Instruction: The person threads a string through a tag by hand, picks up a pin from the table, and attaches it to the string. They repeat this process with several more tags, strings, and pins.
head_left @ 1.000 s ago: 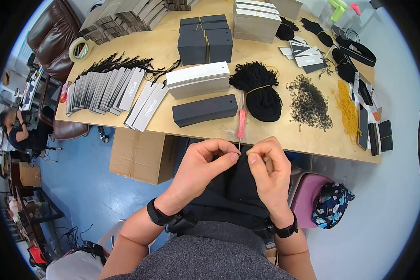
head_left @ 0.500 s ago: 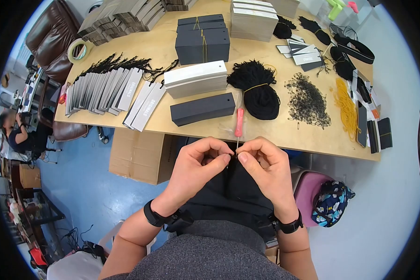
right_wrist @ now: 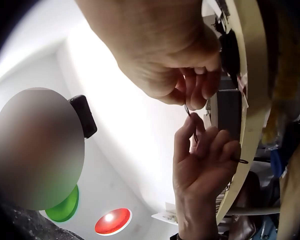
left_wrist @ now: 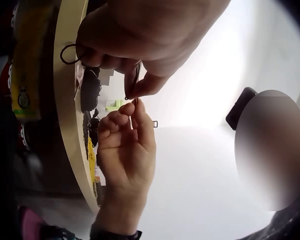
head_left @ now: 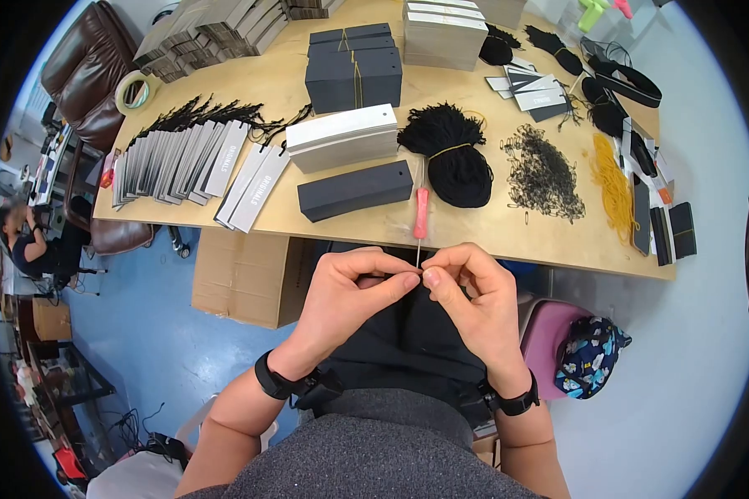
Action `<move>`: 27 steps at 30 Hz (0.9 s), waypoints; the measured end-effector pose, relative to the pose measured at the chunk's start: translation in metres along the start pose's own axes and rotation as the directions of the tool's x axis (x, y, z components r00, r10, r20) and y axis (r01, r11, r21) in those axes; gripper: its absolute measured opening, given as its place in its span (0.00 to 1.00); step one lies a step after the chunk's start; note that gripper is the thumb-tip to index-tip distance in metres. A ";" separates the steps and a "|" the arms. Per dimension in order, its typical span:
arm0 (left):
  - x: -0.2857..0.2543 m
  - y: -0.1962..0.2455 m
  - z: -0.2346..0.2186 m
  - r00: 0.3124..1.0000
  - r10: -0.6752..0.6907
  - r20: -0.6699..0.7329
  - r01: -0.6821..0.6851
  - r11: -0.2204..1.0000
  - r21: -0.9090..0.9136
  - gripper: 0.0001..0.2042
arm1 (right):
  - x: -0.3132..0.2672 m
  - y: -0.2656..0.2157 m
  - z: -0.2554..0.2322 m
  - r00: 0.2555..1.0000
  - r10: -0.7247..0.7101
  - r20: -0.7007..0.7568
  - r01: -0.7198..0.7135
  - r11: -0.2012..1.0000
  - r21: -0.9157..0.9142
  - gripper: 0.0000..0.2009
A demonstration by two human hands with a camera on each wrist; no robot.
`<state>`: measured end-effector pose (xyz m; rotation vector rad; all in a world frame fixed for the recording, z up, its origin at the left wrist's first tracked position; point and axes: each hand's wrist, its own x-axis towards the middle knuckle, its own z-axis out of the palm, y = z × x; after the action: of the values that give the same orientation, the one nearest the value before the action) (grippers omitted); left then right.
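Both hands meet just in front of the table edge, fingertip to fingertip. My left hand (head_left: 341, 291) pinches a thin black cord (right_wrist: 195, 136) between thumb and forefinger. A loop (left_wrist: 69, 54) of it sticks out past the curled fingers. Opposite, my right hand (head_left: 473, 301) pinches a thin dark piece (right_wrist: 187, 109) at the cord's end; its kind is too small to tell. Just beyond the fingertips, a tool with a red handle (head_left: 421, 214) and thin metal shaft lies on the table, its shaft pointing toward me.
On the table (head_left: 466, 237) lie a black cord bundle (head_left: 461, 176), black safety pins (head_left: 545, 179), yellow elastic bands (head_left: 612, 187), a dark tag stack (head_left: 355, 191), a pale tag stack (head_left: 343, 137) and strung tags (head_left: 179, 162). A cardboard box (head_left: 245, 279) stands below.
The hands have come closer, from slightly apart to fingertips meeting. The head view has shifted a little, so the table things appear slightly further left and up.
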<state>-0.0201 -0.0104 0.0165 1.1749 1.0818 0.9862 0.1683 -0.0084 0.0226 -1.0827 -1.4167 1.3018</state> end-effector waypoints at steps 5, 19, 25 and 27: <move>0.001 -0.009 0.001 0.989 -0.149 -0.009 0.136 0.925 -0.354 0.04 | 0.001 -0.004 -0.007 0.991 0.010 -0.132 -0.004 0.999 0.043 0.05; 0.001 -0.007 -0.011 0.971 -0.203 0.126 0.232 0.924 -0.304 0.06 | 0.018 -0.026 -0.025 0.923 -0.209 0.324 0.339 0.840 -0.424 0.18; 0.003 -0.006 -0.017 0.940 -0.250 0.230 0.312 0.905 -0.289 0.06 | 0.021 -0.021 -0.030 0.892 -0.204 0.404 0.387 0.808 -0.445 0.16; 0.004 -0.006 -0.017 0.930 -0.259 0.260 0.331 0.897 -0.292 0.05 | 0.021 -0.021 -0.030 0.890 -0.206 0.406 0.390 0.805 -0.447 0.16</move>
<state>-0.0362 -0.0040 0.0089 0.7899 0.8495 0.7454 0.1924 0.0170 0.0457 -0.9300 -2.1988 0.9122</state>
